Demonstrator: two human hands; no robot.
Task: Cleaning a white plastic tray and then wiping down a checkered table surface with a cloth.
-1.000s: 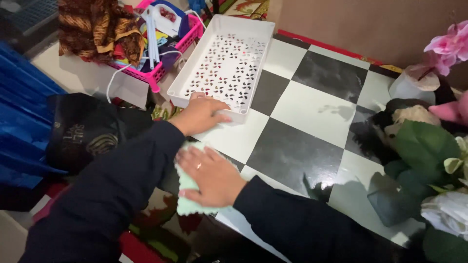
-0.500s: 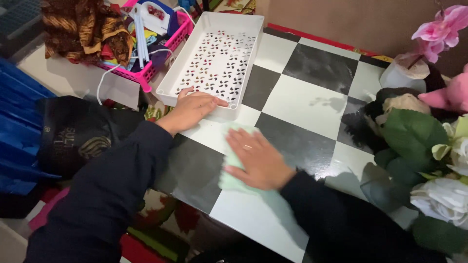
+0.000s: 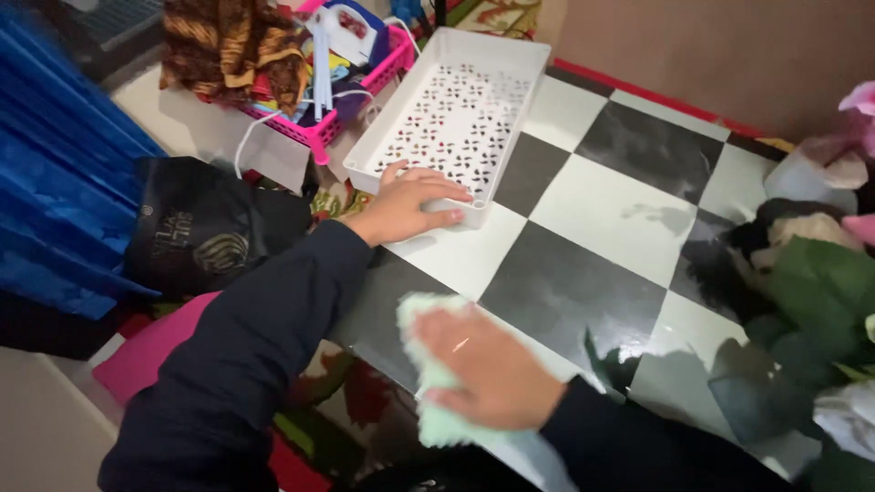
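Observation:
My left hand (image 3: 412, 202) lies flat over the near corner of an empty white perforated tray (image 3: 460, 109), fingers spread along its rim. The tray stands at the left edge of a black-and-white chequered tabletop (image 3: 606, 214). My right hand (image 3: 492, 374) presses a pale green cloth (image 3: 421, 321) down on the tabletop near its front edge. The cloth sticks out to the left of the fingers, and the hand is blurred. Both arms wear dark sleeves.
A pink basket (image 3: 360, 68) full of small items sits beyond the tray, next to a brown patterned fabric (image 3: 228, 41). Artificial flowers and green leaves (image 3: 816, 273) crowd the table's right side. A black bag (image 3: 196, 232) and blue fabric (image 3: 55, 191) lie left of the table.
My right hand slid the green cloth rightward over the tiles, then drew it back toward the near edge. My left hand stayed on the tray's corner.

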